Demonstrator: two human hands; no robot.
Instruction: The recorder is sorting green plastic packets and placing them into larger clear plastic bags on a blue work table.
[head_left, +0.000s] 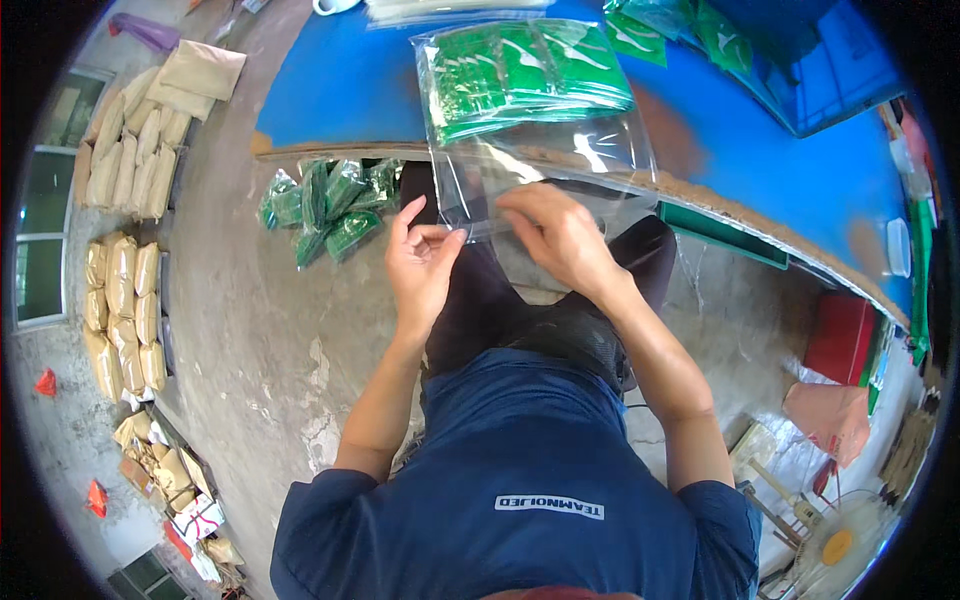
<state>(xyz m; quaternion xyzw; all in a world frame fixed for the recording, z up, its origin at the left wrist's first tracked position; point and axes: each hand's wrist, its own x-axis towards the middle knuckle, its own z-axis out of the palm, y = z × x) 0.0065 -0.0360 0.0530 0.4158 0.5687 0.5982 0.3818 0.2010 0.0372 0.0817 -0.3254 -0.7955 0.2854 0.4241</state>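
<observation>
A large clear plastic bag lies over the table's front edge, its near end hanging toward my lap. Inside its far part are green printed packets in a stacked layer. Thumb and forefinger of my left hand pinch the bag's near left corner, while its other fingers are raised. My right hand is bent over the near edge of the bag, its fingers curled against the film. The thumb and fingertips of this hand are close together, and the film between them is hard to make out.
The blue table has a worn brown edge. More green packets and a blue tray are on it. Wrapped green bundles lie on the floor at left. Brown parcels line the wall; a fan stands at lower right.
</observation>
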